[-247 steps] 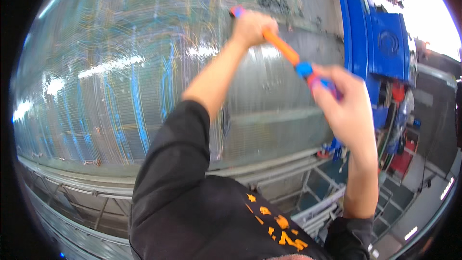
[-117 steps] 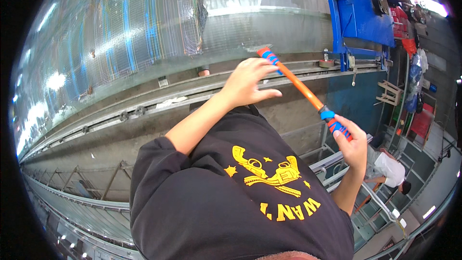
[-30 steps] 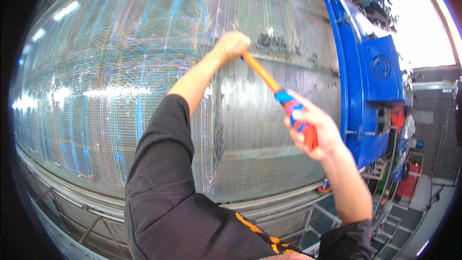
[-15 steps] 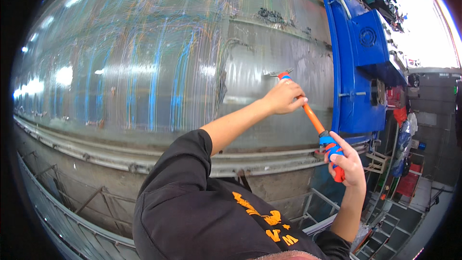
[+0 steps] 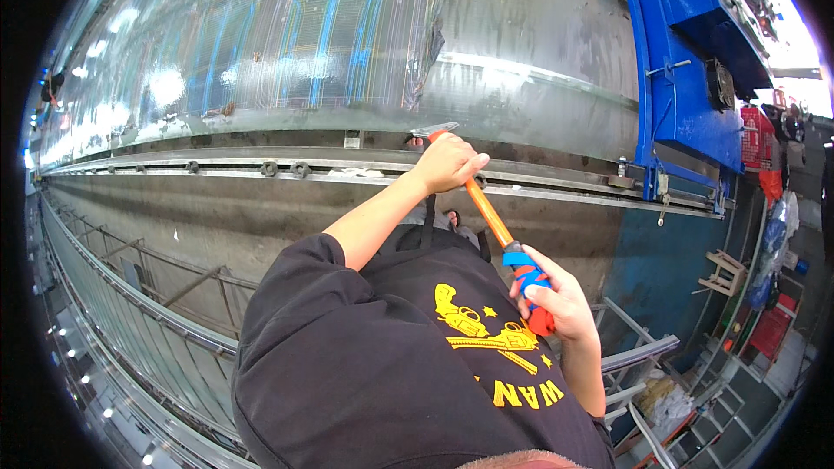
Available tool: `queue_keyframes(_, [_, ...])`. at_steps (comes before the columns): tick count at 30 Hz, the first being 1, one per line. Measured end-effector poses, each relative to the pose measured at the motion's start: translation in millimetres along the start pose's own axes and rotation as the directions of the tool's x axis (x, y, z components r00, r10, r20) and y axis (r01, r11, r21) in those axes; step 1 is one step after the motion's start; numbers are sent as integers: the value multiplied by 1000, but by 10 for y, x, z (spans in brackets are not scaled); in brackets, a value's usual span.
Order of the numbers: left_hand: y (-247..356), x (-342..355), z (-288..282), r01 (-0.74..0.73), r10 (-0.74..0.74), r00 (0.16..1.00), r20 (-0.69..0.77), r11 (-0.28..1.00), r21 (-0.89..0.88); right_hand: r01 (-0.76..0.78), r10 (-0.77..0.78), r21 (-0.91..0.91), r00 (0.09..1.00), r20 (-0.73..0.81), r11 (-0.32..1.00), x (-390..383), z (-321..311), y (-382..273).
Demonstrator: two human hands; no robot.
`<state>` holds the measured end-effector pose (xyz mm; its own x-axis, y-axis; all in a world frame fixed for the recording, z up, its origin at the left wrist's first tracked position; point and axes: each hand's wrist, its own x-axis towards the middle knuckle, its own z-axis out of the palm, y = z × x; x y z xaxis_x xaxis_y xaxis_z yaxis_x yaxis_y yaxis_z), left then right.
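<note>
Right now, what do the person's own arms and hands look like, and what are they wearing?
Both hands are bare, with no gloves, rings or watch visible: the left hand and the right hand. The forearms are bare too. The black short-sleeved T-shirt covers the left upper arm to about the elbow and carries a yellow graphic and lettering on the chest. No cables or straps show.

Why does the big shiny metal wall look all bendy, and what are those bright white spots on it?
In the head view, the fisheye lens curves straight things, so the metal rail bows toward the black rim. The white spots on the shiny metal drum are glare from lights. The left hand and right hand on the orange-handled tool look sharp, and the daylight at top right is washed out.
</note>
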<state>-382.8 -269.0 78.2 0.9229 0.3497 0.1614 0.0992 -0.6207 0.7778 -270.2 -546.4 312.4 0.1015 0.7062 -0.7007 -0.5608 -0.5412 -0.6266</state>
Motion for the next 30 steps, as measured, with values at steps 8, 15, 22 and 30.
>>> queue_keyframes(8, [-529, -25, -104, -22, 20, 987, -160, 1000, -9, -33, 34, 67, 999, -8, 997, 493, 304, 48])
queue_keyframes(15, [-1312, 869, -432, -149, 151, 969, -197, 989, 23, 61, -38, 220, 994, -104, 974, 1368, 540, -137])
queue_keyframes(22, [-2655, 2545, -1261, -285, 331, 939, -91, 900, 331, 146, -99, 225, 974, -206, 964, 2926, 614, -1344])
queue_keyframes(30, [-2518, 3008, -1545, 58, -215, 644, -735, 971, -233, 185, -153, 172, 971, -184, 968, 4421, 530, -3156])
